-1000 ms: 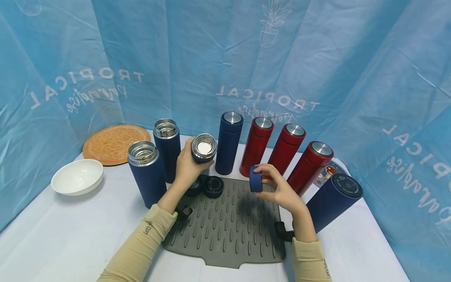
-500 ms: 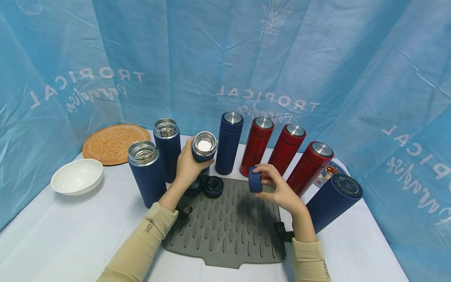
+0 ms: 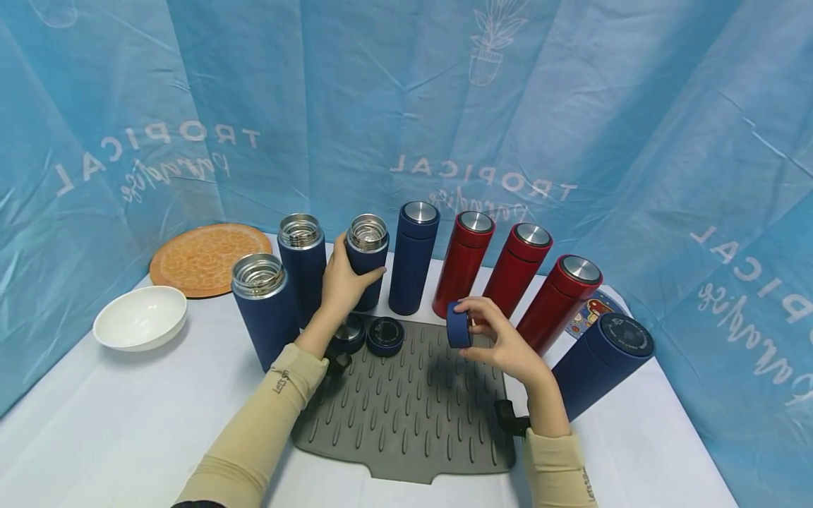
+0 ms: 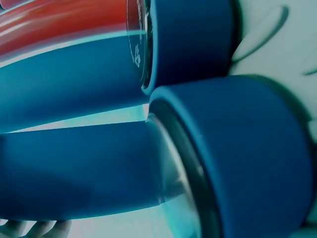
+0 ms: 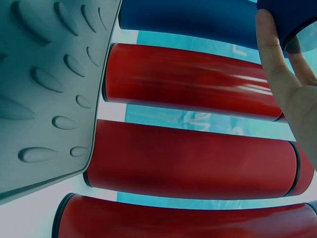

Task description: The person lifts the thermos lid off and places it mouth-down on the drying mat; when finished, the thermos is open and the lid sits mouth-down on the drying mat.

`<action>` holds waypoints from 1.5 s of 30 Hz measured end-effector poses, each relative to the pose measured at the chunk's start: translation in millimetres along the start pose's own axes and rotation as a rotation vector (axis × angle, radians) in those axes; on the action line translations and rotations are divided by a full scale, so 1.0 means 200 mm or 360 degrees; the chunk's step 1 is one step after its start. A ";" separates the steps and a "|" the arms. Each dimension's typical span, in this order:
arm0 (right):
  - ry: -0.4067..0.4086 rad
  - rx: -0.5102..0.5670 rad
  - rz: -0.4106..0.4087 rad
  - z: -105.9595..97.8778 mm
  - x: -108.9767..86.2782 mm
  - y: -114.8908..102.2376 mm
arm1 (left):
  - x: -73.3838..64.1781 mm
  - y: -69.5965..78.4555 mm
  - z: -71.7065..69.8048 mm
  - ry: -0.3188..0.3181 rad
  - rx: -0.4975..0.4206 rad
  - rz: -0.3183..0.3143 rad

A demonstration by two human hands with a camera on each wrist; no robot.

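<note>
Now | left grip [image 3: 343, 283]: flask [image 3: 367, 255] upright, earlier tilted | right grip [image 3: 503, 341]: lid [image 3: 456, 326] held

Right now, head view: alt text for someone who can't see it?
A person's left hand grips an uncapped blue flask while the right hand holds a blue lid over a gray mat. Left of that flask stand two more uncapped blue flasks; right of it, two capped blue flasks and three red flasks.

Bright head view — wrist views dimmer (teal-tinted).
</note>
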State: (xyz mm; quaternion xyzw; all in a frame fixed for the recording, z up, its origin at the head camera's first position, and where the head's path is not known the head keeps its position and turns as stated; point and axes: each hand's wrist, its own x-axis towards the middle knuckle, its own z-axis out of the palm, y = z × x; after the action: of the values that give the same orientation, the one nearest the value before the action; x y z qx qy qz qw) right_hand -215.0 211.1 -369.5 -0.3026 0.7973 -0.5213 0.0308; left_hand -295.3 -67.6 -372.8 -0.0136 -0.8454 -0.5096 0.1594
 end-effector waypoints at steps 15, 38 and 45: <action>-0.0007 0.0011 0.0068 0.00 -0.01 -0.01 | 0.06 -0.03 0.03 0.0030 0.0017 -0.0048; -0.0032 -0.0298 0.0214 0.10 0.07 0.04 | 0.09 -0.03 0.04 0.0013 0.0077 -0.0101; 0.0023 -0.0730 0.0458 0.17 0.13 0.07 | 0.08 -0.03 0.04 0.0001 0.0094 -0.0078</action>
State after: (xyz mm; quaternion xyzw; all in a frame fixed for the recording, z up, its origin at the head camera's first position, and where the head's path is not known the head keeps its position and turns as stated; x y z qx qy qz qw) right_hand -230.4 174.0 -390.7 -0.1814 0.9296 -0.3194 0.0294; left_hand -314.2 -66.4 -376.7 0.0120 -0.8601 -0.4882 0.1475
